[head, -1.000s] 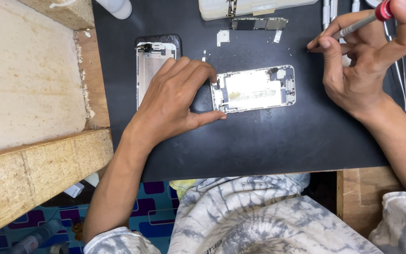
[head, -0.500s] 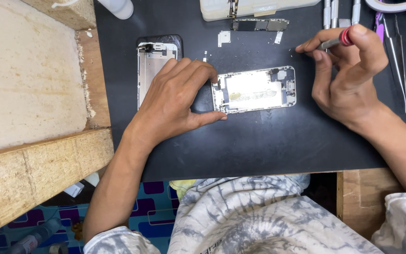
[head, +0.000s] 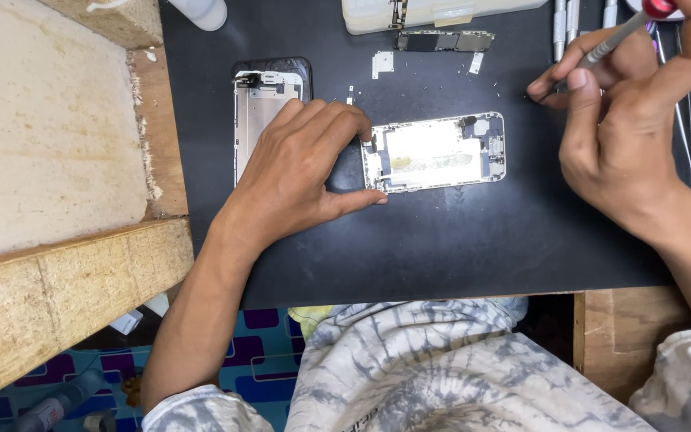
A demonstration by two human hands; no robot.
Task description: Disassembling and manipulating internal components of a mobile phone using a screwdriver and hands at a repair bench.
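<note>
An opened phone chassis [head: 435, 152] lies lengthwise in the middle of a black work mat [head: 441, 240]. My left hand [head: 297, 172] grips its left end, thumb under the lower corner and fingertips over the upper one. My right hand [head: 625, 128] is off to the right of the chassis, pinching a thin screwdriver [head: 613, 42] with a red cap, its tip down on the mat near several tiny screws. The detached screen panel [head: 259, 112] lies face down just left of my left hand.
A circuit board [head: 444, 40] and small metal shields [head: 382, 63] lie at the mat's top, below a pale plastic parts box [head: 433, 12]. Tweezers and metal tools [head: 685, 120] rest at the far right. Raw chipboard [head: 49, 144] borders the mat on the left.
My right hand dipped toward the mat with the screwdriver, then lifted slightly up and right; the tip now touches the mat. My left hand and the chassis stayed put.
</note>
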